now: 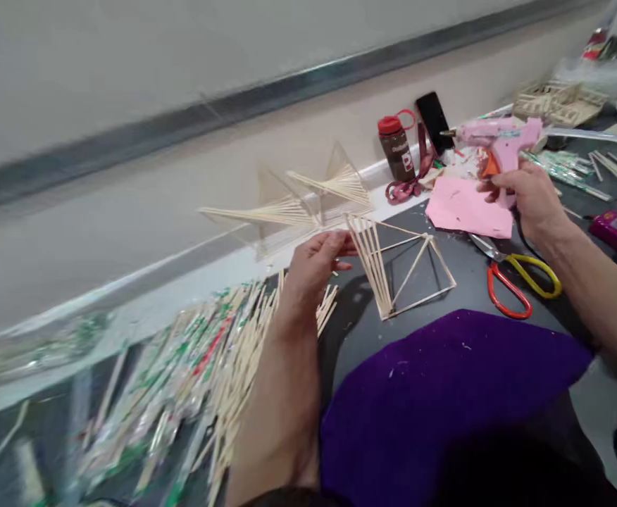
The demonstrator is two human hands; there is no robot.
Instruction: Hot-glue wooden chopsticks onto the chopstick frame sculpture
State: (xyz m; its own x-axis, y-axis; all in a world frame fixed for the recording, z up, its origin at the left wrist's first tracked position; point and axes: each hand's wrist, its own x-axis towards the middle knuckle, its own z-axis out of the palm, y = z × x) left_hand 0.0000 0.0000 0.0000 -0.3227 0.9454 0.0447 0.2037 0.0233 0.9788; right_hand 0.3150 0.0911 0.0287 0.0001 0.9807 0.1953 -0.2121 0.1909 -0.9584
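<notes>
A pink hot glue gun [503,135] with an orange trigger is gripped in my right hand [535,193], its nozzle pointing left. My left hand [319,264] is at the left side of a small frame of thin wooden sticks [375,271]. Its thumb and forefinger come together at the upper end of that side, the fingertips partly behind the sticks. Several sticks fan down from there to one lower corner of the frame, which rests on the dark table [351,345]. Two finished-looking twisted stick pieces [282,211] lean against the wall behind.
Bare sticks [245,373] and wrapped chopsticks [176,380] spread across the left. Scissors [499,260] with red and yellow handles lie below a pink sheet [470,208]. A bottle [397,155] and phone [435,123] stand by the wall. Purple cloth [446,380] covers the near side.
</notes>
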